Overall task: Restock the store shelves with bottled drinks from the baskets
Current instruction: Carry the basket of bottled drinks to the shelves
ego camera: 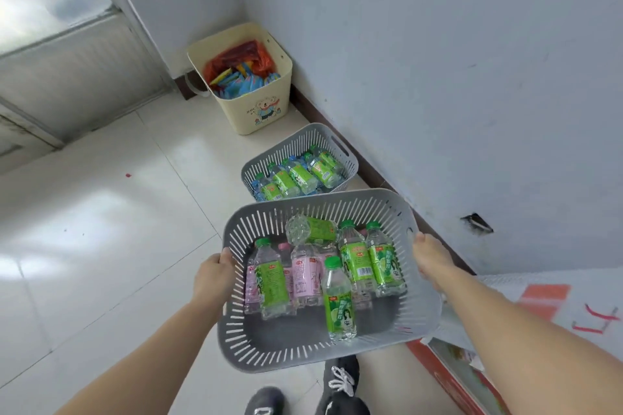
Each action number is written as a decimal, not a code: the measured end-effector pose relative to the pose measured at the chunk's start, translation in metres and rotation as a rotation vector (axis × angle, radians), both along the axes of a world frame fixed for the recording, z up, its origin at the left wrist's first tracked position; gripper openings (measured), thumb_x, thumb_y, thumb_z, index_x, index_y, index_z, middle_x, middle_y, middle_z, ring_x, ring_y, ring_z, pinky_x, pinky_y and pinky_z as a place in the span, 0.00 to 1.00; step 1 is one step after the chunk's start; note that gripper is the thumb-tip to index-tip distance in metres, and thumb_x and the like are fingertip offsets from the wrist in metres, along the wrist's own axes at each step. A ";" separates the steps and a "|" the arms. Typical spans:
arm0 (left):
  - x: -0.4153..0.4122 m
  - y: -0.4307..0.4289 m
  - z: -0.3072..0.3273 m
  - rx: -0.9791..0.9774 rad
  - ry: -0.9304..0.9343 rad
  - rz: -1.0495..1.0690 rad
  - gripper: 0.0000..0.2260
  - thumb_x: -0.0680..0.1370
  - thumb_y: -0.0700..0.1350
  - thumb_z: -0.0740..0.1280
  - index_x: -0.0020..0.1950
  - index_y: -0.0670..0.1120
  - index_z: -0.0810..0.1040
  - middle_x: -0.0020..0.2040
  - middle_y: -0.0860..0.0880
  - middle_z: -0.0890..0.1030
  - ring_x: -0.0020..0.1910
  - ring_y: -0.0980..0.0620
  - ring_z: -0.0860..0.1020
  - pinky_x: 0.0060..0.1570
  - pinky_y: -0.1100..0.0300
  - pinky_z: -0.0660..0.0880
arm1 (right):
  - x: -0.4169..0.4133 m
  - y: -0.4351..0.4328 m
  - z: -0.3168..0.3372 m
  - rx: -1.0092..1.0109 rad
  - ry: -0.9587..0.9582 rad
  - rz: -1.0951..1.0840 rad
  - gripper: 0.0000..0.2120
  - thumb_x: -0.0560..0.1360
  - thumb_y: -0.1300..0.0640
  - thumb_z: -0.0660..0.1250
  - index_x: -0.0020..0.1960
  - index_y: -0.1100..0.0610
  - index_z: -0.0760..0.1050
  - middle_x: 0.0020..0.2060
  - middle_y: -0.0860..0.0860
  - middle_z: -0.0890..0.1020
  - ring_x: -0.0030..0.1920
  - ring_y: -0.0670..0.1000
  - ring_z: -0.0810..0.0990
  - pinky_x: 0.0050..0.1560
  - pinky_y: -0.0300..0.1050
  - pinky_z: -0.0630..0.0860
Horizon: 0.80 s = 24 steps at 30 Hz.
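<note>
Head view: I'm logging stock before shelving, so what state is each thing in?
Carried basket, held up off the floor, partly filled.
Left hand, grips its left rim.
Right hand, grips its right rim.
Green bottles, capped, lying inside it.
Pink bottles, lying partly beneath them.
Floor basket, on the floor, holding bottles.
Cream bin, open, full of packets.

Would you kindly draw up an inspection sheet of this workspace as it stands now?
Surface: pale glossy floor tiles, one small red speck.
Job's things: carried grey basket holds loose green-label bottles and pink-label bottles; second basket stands on the floor by the wall, with green and blue bottles.
Clutter: cream bin of coloured packets in the corner; red-printed boxes at lower right.
Grippers: left hand grips the carried basket's left rim, right hand its right rim.
Cables: nothing seen.
Surroundings: grey wall with a small hole; door at upper left.
</note>
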<state>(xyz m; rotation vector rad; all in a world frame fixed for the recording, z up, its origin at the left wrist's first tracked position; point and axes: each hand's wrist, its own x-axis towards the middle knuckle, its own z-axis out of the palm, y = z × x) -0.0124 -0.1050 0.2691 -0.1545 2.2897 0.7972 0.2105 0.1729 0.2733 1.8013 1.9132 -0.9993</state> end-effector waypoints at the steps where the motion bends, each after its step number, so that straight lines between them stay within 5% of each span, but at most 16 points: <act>1: -0.001 -0.004 0.018 0.012 0.036 -0.007 0.17 0.80 0.50 0.53 0.44 0.42 0.76 0.35 0.43 0.75 0.37 0.43 0.74 0.43 0.48 0.75 | 0.003 -0.009 0.018 0.035 0.030 -0.026 0.22 0.83 0.54 0.44 0.60 0.64 0.71 0.45 0.58 0.71 0.46 0.55 0.71 0.49 0.48 0.67; 10: -0.009 -0.056 0.170 0.183 0.226 -0.083 0.20 0.82 0.51 0.53 0.47 0.38 0.77 0.36 0.43 0.76 0.35 0.45 0.72 0.37 0.54 0.68 | 0.048 -0.121 0.176 0.250 0.191 -0.100 0.16 0.83 0.55 0.45 0.48 0.60 0.69 0.44 0.58 0.75 0.42 0.55 0.73 0.45 0.47 0.69; 14: 0.003 -0.081 0.228 0.217 0.178 -0.130 0.20 0.83 0.52 0.54 0.47 0.38 0.76 0.29 0.45 0.69 0.26 0.50 0.66 0.29 0.59 0.64 | 0.078 -0.172 0.238 0.282 0.177 -0.138 0.18 0.83 0.56 0.45 0.54 0.62 0.71 0.46 0.57 0.75 0.46 0.54 0.71 0.48 0.46 0.65; 18: 0.028 -0.109 0.268 0.271 0.127 -0.191 0.20 0.83 0.51 0.54 0.50 0.36 0.76 0.27 0.47 0.65 0.23 0.52 0.63 0.25 0.62 0.61 | 0.119 -0.217 0.275 0.301 0.170 -0.179 0.17 0.83 0.59 0.46 0.57 0.64 0.72 0.49 0.60 0.75 0.48 0.58 0.74 0.43 0.47 0.74; 20: 0.046 -0.125 0.285 0.294 0.105 -0.212 0.20 0.83 0.51 0.54 0.51 0.36 0.76 0.28 0.47 0.65 0.23 0.53 0.62 0.23 0.62 0.60 | 0.143 -0.240 0.289 0.321 0.169 -0.225 0.18 0.83 0.56 0.47 0.58 0.64 0.72 0.43 0.58 0.74 0.41 0.56 0.74 0.35 0.42 0.70; 24: 0.087 -0.152 0.314 0.332 0.092 -0.276 0.20 0.83 0.51 0.53 0.52 0.35 0.75 0.28 0.47 0.64 0.23 0.53 0.61 0.23 0.64 0.59 | 0.194 -0.292 0.316 0.344 0.157 -0.327 0.19 0.83 0.54 0.45 0.60 0.63 0.71 0.37 0.56 0.74 0.33 0.52 0.71 0.33 0.41 0.67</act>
